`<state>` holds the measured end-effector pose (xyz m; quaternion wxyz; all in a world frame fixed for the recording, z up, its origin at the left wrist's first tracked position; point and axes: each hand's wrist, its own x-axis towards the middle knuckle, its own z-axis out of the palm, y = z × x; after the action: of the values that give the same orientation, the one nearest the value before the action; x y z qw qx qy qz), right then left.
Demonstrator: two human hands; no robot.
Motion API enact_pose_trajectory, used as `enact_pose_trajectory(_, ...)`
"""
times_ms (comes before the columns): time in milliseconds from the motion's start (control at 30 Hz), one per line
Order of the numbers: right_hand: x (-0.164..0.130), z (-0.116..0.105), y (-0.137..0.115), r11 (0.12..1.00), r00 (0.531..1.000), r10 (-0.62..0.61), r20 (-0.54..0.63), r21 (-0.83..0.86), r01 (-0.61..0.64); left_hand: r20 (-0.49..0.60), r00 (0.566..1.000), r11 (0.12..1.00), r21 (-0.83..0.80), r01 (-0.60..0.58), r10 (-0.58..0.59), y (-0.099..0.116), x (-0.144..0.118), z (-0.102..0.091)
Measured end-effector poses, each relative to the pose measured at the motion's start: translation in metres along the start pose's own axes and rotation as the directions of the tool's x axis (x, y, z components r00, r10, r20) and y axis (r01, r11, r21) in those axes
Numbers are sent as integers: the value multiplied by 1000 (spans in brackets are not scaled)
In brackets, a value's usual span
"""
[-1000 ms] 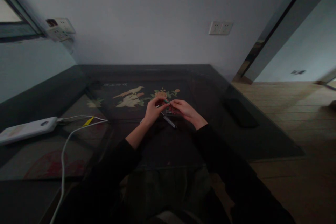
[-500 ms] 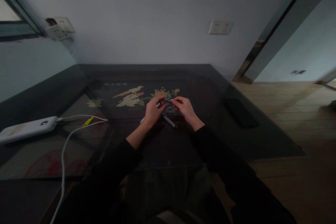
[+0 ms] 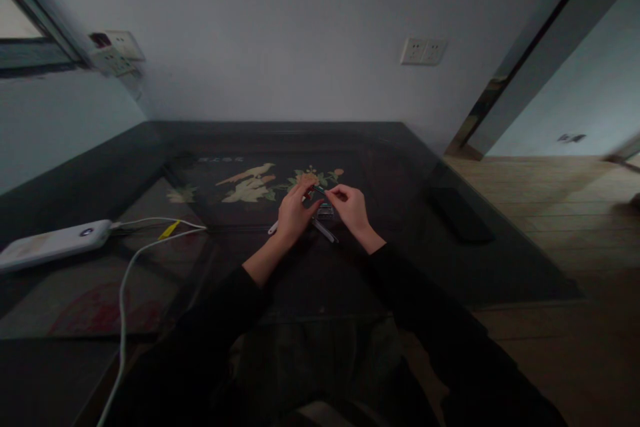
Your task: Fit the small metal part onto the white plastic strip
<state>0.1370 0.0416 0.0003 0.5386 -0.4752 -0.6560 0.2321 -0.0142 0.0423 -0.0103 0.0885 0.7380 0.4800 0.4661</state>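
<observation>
Where your two hands meet above the dark surface (image 3: 400, 167), a small dark part (image 3: 319, 190) is pinched between them: your left hand (image 3: 294, 215) closes its grip on one end, your right hand (image 3: 351, 209) on the other. Just below lie a small clip-like piece (image 3: 325, 211) and a slim pen (image 3: 326, 231). Well apart to the left, a white power bank (image 3: 50, 244) with cable (image 3: 125, 280).

Pretty dim and murky overall, the wall (image 3: 280, 33) catches the most light (edges bend and blur a bit).
</observation>
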Motion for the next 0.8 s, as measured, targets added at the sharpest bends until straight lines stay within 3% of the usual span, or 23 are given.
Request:
enact_pose_trajectory(433,-4,0,0,970,985,-59,160,-225,95,39,999,999,32,-26,24,-3,-1,1)
enact_pose_trajectory(667,-1,0,4,989,992,-39,121,-134,56,83,993,996,20,-82,80,-4,0,0)
enact_pose_trajectory(800,-1,-1,6,982,989,-25,147,-180,52,153,979,989,43,-141,133,-2,-1,0)
